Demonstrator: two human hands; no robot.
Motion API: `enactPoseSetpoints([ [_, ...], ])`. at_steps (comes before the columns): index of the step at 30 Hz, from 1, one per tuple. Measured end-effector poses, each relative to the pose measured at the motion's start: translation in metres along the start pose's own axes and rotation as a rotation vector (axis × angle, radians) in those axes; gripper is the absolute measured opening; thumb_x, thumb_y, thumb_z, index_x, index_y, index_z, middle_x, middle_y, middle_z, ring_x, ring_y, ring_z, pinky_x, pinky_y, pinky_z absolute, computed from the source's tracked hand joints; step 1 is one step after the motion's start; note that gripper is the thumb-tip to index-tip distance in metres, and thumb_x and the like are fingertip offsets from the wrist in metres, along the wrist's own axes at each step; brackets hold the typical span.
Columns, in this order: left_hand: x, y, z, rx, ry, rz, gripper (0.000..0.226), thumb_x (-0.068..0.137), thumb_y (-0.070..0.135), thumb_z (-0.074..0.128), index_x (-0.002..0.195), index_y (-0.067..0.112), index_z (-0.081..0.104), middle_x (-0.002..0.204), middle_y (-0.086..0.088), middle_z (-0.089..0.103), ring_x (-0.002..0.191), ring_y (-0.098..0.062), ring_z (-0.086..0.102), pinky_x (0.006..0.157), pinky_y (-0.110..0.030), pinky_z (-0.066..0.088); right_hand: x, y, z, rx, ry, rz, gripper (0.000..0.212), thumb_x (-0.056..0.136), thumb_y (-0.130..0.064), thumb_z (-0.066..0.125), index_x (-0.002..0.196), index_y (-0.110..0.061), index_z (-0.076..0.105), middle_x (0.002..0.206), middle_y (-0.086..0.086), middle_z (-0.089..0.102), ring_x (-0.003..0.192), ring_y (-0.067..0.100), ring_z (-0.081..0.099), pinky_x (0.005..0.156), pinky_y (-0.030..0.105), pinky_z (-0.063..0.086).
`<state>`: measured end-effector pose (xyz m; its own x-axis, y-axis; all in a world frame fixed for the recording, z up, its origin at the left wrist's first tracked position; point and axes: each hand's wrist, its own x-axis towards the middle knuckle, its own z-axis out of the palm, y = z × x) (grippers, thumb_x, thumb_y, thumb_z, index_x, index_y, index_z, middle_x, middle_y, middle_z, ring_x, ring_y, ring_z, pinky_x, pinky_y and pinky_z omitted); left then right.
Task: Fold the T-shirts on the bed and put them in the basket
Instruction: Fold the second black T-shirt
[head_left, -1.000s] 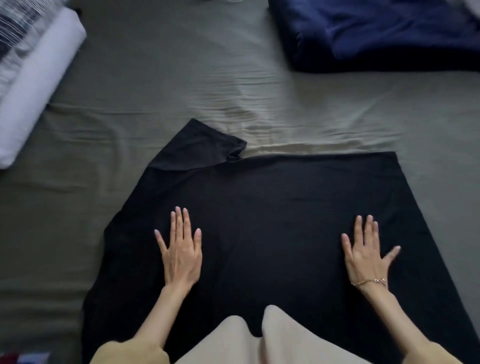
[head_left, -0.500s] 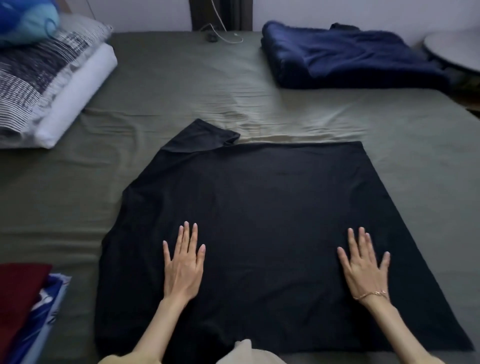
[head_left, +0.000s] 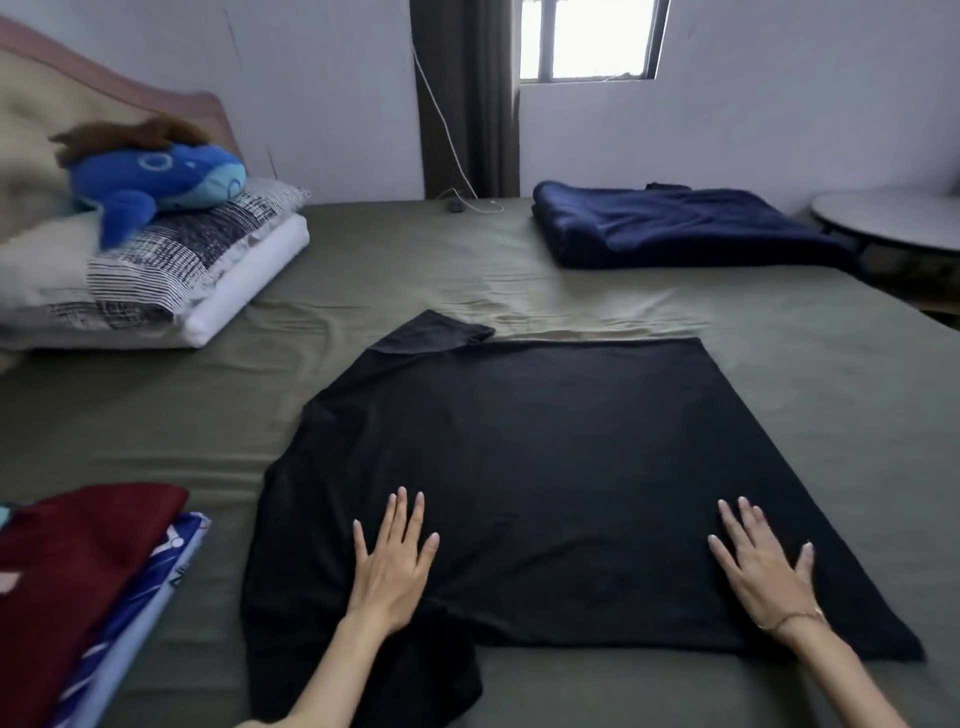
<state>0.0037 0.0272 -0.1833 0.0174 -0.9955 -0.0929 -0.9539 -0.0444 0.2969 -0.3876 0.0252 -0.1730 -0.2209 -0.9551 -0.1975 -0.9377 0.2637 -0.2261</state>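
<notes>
Head view: a black T-shirt lies spread flat on the olive-green bed, filling the middle of the frame. Its collar end points toward nine o'clock and its hem toward three, so its long axis runs left to right across the person's front. One sleeve sticks out at the far edge, near eleven o'clock; the other hangs toward the near edge, at about seven o'clock.

The left hand lies flat on the cloth with fingers straight and slightly spread, holding nothing, just above the near sleeve. The right hand, with a thin bracelet at the wrist, rests flat the same way near the hem corner at four o'clock. Neither hand pinches any cloth.

By my reading this is smoothing before a fold. The near sleeve sits just below the left hand, so that hand is the nearer one to tuck it in, and the right hand is nearer to the hem, the end that would fold across toward the collar.

At eight o'clock a stack of folded garments, maroon on top and blue-and-white beneath, sits at the bed's edge. A folded navy blanket lies at one o'clock, and pillows with a blue plush whale at ten. No basket is in view.
</notes>
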Motion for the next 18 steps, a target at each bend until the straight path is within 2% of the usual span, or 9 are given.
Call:
enactPoseSetpoints([
  [4, -0.031, 0.019, 0.005, -0.057, -0.056, 0.161, 0.121, 0.045, 0.093, -0.023, 0.149, 0.034, -0.005, 0.153, 0.015, -0.020, 0.136, 0.002, -0.026, 0.111, -0.040, -0.020, -0.030, 0.008, -0.002, 0.036, -0.088, -0.285, 0.061, 0.099, -0.043, 0.036, 0.146, -0.036, 0.000, 0.152, -0.020, -0.006, 0.140, -0.003, -0.010, 0.114, 0.045, -0.010],
  [7, -0.048, 0.028, 0.004, -0.084, -0.101, 0.198, 0.116, 0.050, 0.095, -0.004, 0.150, 0.037, 0.000, 0.155, 0.014, -0.015, 0.137, 0.003, -0.022, 0.112, -0.042, -0.019, -0.049, 0.017, -0.003, 0.017, -0.138, -0.378, 0.061, 0.098, -0.045, 0.039, 0.138, -0.043, -0.006, 0.154, -0.018, -0.008, 0.133, -0.008, -0.014, 0.115, 0.041, -0.011],
  [9, -0.061, 0.034, 0.002, -0.052, -0.155, 0.196, 0.114, 0.052, 0.093, 0.012, 0.150, 0.037, 0.000, 0.153, 0.015, -0.016, 0.139, 0.000, -0.020, 0.113, -0.045, -0.017, -0.061, 0.024, -0.004, -0.039, -0.165, -0.401, 0.064, 0.088, -0.060, 0.031, 0.134, -0.046, -0.011, 0.155, -0.016, -0.012, 0.131, -0.009, -0.016, 0.115, 0.040, -0.010],
  [11, -0.071, 0.040, -0.001, 0.016, -0.192, 0.196, 0.105, 0.065, 0.086, 0.034, 0.151, 0.035, 0.000, 0.156, 0.011, -0.015, 0.143, -0.004, -0.018, 0.114, -0.046, -0.014, -0.066, 0.027, -0.006, -0.082, -0.171, -0.402, 0.080, 0.066, -0.067, 0.015, 0.138, -0.043, -0.012, 0.155, -0.015, -0.014, 0.131, -0.008, -0.017, 0.115, 0.040, -0.009],
  [12, -0.074, 0.043, -0.003, 0.042, -0.207, 0.193, 0.095, 0.077, 0.075, 0.044, 0.151, 0.035, 0.001, 0.158, 0.007, -0.013, 0.144, -0.006, -0.015, 0.115, -0.046, -0.012, -0.068, 0.027, -0.006, -0.092, -0.172, -0.395, 0.082, 0.068, -0.064, 0.017, 0.141, -0.040, -0.011, 0.155, -0.013, -0.014, 0.132, -0.007, -0.017, 0.115, 0.041, -0.008],
  [13, -0.076, 0.047, -0.004, 0.059, -0.209, 0.192, 0.085, 0.086, 0.061, 0.048, 0.151, 0.033, 0.002, 0.159, 0.004, -0.010, 0.145, -0.008, -0.013, 0.116, -0.046, -0.010, -0.070, 0.027, -0.005, -0.099, -0.171, -0.388, 0.077, 0.078, -0.057, 0.025, 0.145, -0.037, -0.009, 0.156, -0.011, -0.014, 0.136, -0.004, -0.017, 0.115, 0.042, -0.008],
  [15, -0.083, 0.056, -0.005, 0.110, -0.205, 0.196, 0.075, 0.092, 0.045, 0.045, 0.152, 0.029, 0.004, 0.160, 0.000, -0.005, 0.147, -0.012, -0.008, 0.118, -0.043, -0.004, -0.074, 0.025, -0.003, -0.114, -0.156, -0.365, 0.069, 0.095, -0.035, 0.037, 0.148, -0.032, -0.006, 0.157, -0.008, -0.012, 0.143, 0.004, -0.013, 0.115, 0.045, -0.006],
  [18, -0.086, 0.068, -0.001, 0.213, -0.193, 0.168, 0.069, 0.094, 0.025, 0.038, 0.153, 0.020, 0.003, 0.160, -0.005, -0.001, 0.147, -0.016, -0.001, 0.119, -0.038, 0.005, -0.076, 0.020, -0.003, -0.138, -0.171, -0.357, 0.073, 0.094, -0.014, 0.040, 0.150, -0.027, -0.004, 0.158, -0.005, -0.009, 0.145, 0.010, -0.007, 0.116, 0.046, 0.001],
])
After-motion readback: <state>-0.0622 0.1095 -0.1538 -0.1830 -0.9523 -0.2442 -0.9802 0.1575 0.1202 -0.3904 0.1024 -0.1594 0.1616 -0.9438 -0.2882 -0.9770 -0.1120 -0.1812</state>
